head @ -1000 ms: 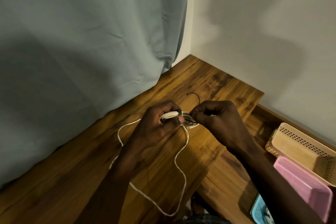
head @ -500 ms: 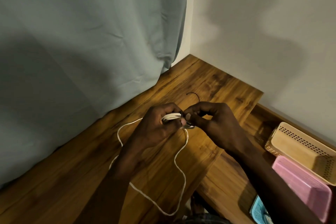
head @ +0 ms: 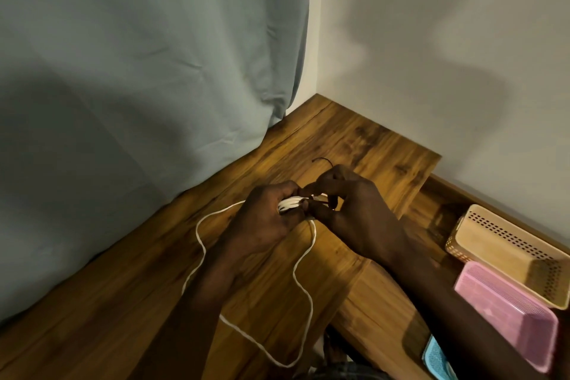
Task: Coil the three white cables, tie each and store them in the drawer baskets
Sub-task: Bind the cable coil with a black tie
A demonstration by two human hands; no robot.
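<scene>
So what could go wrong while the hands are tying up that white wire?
The left hand grips only part of the white cable; a long loose loop trails over the desk edge and might snag or tug the coil apart. The thin dark tie, pinched by the right hand, is small and could slip free before it holds.

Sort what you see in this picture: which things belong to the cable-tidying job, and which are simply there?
Part of the job: white cable, left hand, right hand, dark tie, beige basket, pink basket, blue basket.

Simply there: curtain, wall, wooden desk.
</scene>
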